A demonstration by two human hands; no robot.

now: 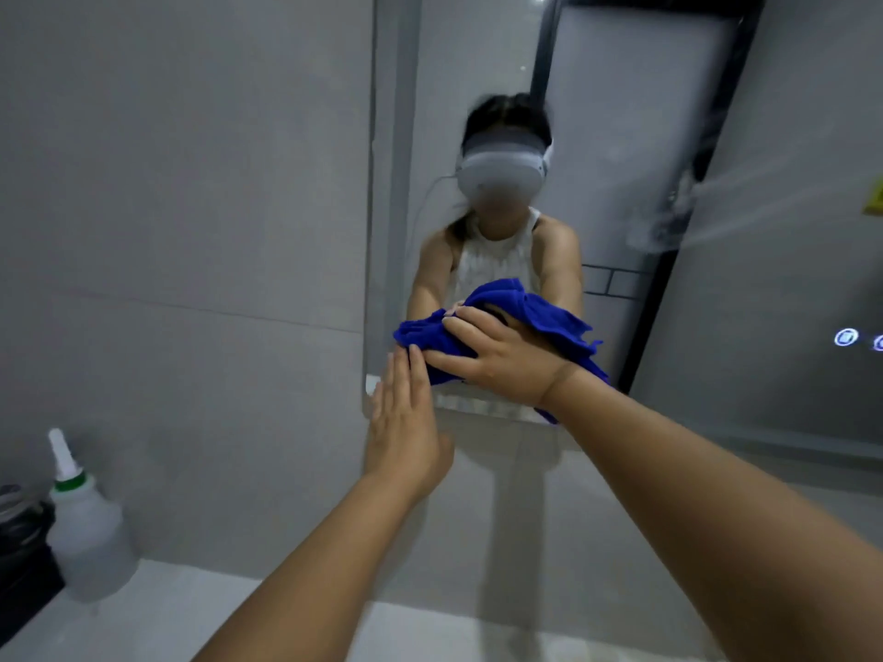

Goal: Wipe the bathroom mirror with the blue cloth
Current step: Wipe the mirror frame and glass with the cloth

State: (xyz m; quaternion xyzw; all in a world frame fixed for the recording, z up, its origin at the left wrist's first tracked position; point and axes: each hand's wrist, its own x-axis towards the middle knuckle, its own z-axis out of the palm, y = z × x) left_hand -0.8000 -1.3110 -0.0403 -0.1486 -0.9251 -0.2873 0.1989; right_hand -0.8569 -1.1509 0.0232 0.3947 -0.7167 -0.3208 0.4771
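The bathroom mirror [716, 183] fills the upper right and reflects a person in a headset. Its lower left corner sits near the middle of the view. My right hand [501, 355] presses the bunched blue cloth [549, 317] flat against the glass near that corner. The cloth spreads out on both sides of the hand, and a tail hangs below my wrist. Just to the left, my left hand [406, 422] lies flat with fingers together against the wall at the mirror's bottom edge, its fingertips touching the cloth. It holds nothing.
A translucent squeeze bottle [86, 532] with a white nozzle stands on the pale counter [157, 623] at lower left, next to dark objects [21, 542]. Grey tiled wall [191, 231] lies left of the mirror. Wet streaks [678, 212] and lit touch icons [845, 336] mark the mirror's right side.
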